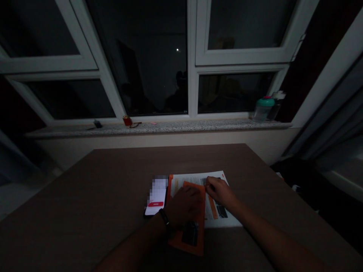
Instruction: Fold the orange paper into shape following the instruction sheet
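Observation:
An open booklet (217,223) with printed white pages lies on the table, and its orange cover (200,236) is folded over at an angle. My left hand (185,202), with a dark band at the wrist, lies flat over the orange cover, fingers stretched across it. At the upper edge of that cover, my right hand (217,189) is closed, with its fingertips pinched at the cover's corner. Its lower fingers curl over the white page. Just left of the booklet lies a phone (155,196) with a lit screen, partly behind my left wrist.
The brown wooden table (119,177) reaches to the wall beneath a window. On the speckled sill (170,127) stand a small red jar (127,121), a dark small object (97,124) and a bottle with a teal lid (263,109). Grey curtains (320,109) hang at the right.

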### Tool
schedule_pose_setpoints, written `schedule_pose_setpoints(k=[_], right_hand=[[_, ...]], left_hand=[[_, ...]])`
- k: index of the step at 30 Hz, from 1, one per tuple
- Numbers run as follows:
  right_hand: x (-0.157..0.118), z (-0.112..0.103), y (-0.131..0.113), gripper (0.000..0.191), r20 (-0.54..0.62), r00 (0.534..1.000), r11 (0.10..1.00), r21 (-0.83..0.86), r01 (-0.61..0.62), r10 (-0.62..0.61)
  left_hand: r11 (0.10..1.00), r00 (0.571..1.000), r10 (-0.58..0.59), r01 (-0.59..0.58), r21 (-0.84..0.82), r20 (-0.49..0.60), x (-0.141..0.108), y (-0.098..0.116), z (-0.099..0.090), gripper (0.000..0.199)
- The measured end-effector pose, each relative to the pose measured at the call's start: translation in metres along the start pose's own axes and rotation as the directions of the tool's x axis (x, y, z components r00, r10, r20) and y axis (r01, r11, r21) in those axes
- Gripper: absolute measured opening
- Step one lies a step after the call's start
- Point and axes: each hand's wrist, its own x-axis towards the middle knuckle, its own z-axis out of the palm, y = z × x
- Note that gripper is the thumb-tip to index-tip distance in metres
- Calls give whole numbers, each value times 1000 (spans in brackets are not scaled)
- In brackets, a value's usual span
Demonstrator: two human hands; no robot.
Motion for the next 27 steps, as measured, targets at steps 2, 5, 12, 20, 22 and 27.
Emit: schedule_pose_setpoints(k=[2,5,12,20,22,27], right_hand=[[-1,-1,-1,13,-5,999,999,-5,-36,36],[-5,-3,-3,10,24,1000,1000,12,-2,1],[-7,-3,-1,16,113,972,977,88,195,-204],[-1,1,4,13,-58,998,1000,-16,-23,22],[-2,0,4,11,-85,993,997,13,-81,82],[-2,-4,4,9,-119,976,976,139,-167,184]], left_hand=[[1000,1000,7,-7,-19,-26,-1,0,1,35],[998,999,27,-29,-48,-42,-2,1,1,43],[999,999,32,-32,-34,-6,0,6,-5,33],[999,999,39,-40,-15,-17,-3,3,-1,45],[999,999,35,-35,-2,-28,-4,3,1,55],[1000,999,10,-9,28,-35,-6,1,5,73]])
